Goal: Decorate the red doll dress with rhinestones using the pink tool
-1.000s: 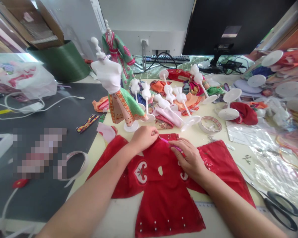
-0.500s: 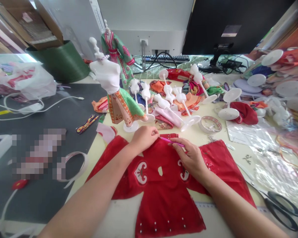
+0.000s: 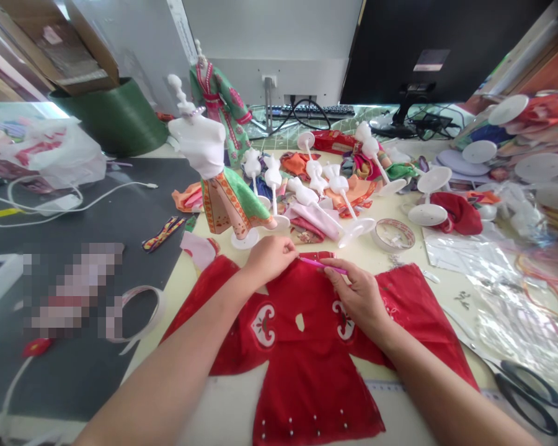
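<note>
A red cut-out garment piece [image 3: 302, 365] lies flat, with white scroll patches, a small hole at its middle and rows of small white beads along its near edge. My right hand [image 3: 358, 291] is closed on a slim pink pen-like stick [image 3: 312, 262], whose tip points left at the garment's far edge. Just left of that tip, my left hand [image 3: 272, 259] rests over the same edge with thumb and fingers pinched together. Whatever is between those fingertips is too small to make out.
Black-handled scissors [image 3: 525, 384] lie at the right, near a ruler [image 3: 384, 386]. Beyond the cloth stand a white doll mannequin [image 3: 199, 142] and several smaller ones. A tape roll [image 3: 395, 234] sits behind my right hand; another tape ring [image 3: 155, 316] lies at left. Monitors [image 3: 279, 31] stand behind.
</note>
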Motion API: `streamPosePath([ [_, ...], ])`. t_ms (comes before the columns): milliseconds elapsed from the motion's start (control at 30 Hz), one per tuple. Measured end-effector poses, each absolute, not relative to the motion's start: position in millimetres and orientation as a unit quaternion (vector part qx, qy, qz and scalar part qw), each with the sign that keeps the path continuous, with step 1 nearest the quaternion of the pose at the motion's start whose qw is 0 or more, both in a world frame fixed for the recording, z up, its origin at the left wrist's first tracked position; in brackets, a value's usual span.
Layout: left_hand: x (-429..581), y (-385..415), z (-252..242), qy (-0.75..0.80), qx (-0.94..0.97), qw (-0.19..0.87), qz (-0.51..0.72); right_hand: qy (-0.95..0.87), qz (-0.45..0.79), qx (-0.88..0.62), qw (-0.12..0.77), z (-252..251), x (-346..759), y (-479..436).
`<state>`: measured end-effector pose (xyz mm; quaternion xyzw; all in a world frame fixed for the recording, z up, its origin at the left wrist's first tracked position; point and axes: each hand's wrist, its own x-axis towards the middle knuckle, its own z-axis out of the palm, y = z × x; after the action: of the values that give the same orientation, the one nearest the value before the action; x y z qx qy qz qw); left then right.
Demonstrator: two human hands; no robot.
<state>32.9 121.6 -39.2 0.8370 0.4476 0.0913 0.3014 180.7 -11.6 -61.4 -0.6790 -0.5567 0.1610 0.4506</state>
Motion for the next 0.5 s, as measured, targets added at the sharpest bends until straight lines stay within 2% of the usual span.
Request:
streamPosePath([
  [500,33.3,124.1,-41.7,0.45,0.836,0.303,0.086,-0.566,0.15,-0.678,0.444,-61.1,181.6,-11.0],
])
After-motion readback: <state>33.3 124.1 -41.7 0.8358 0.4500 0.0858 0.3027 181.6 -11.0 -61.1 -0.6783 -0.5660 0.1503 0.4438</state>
